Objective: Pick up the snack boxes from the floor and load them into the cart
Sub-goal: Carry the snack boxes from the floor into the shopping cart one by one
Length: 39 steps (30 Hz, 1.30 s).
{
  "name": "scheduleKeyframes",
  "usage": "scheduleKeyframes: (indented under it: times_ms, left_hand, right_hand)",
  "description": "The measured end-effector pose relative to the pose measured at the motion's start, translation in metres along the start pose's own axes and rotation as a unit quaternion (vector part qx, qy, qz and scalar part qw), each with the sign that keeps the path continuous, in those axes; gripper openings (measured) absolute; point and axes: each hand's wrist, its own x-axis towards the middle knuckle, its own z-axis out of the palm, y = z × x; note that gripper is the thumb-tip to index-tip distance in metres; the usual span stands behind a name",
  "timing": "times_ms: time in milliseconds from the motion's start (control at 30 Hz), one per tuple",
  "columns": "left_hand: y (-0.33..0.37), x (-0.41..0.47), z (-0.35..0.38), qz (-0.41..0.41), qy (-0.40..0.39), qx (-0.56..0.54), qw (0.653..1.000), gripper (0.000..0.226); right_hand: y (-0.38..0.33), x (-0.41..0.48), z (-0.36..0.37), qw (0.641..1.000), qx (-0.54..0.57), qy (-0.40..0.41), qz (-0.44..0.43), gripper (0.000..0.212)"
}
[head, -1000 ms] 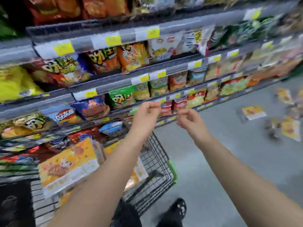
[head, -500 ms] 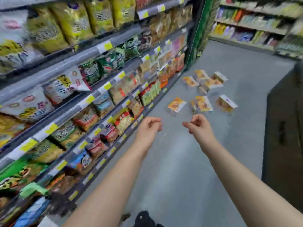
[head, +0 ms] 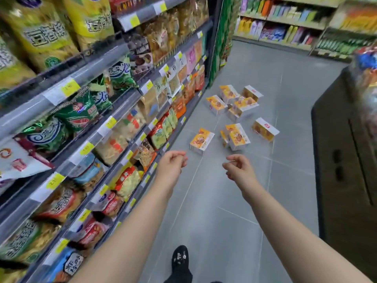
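Several orange-and-white snack boxes lie scattered on the grey floor ahead. The nearest box [head: 201, 141] lies by the shelf base, another [head: 237, 136] stands just right of it, and a third [head: 264, 129] lies further right. A far cluster [head: 234, 102] sits beyond them. My left hand [head: 172, 168] and my right hand [head: 238, 170] are stretched forward at waist height, fingers loosely curled, holding nothing, short of the nearest boxes. The cart is out of view.
Shelves of snack bags [head: 85, 123] run along the left side of the aisle. A dark counter [head: 346, 160] stands on the right. More shelving [head: 285, 23] closes the far end. My black shoe [head: 180, 260] is on the floor tiles below.
The view has swung from the cart and shelf toward the aisle, and the boxes on the floor have come nearer. Both hands stay empty and held forward.
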Motion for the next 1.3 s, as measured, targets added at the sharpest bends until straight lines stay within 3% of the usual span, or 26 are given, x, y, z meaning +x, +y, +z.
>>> scheduleKeyframes:
  times_ms: [367,767,967,1300]
  left_hand:
    - [0.031,0.147,0.078,-0.043,-0.028,0.037,0.998,0.019]
    - [0.063,0.318,0.187,-0.138,0.046,-0.026,0.989,0.016]
    - [0.037,0.421,0.204,-0.215,0.094,-0.046,0.971,0.014]
    - [-0.049,0.600,0.258,-0.296,0.073,0.039,0.952,0.011]
  right_hand:
    - [-0.020,0.160,-0.035,0.997,-0.007,0.043,0.058,0.017]
    - [-0.067,0.405,-0.062,0.995,-0.070,-0.036,0.069,0.016]
    - [-0.057,0.520,-0.038,0.986,-0.119,-0.076,0.085,0.020]
    - [0.026,0.696,0.017,0.975,-0.145,-0.110,0.128,0.015]
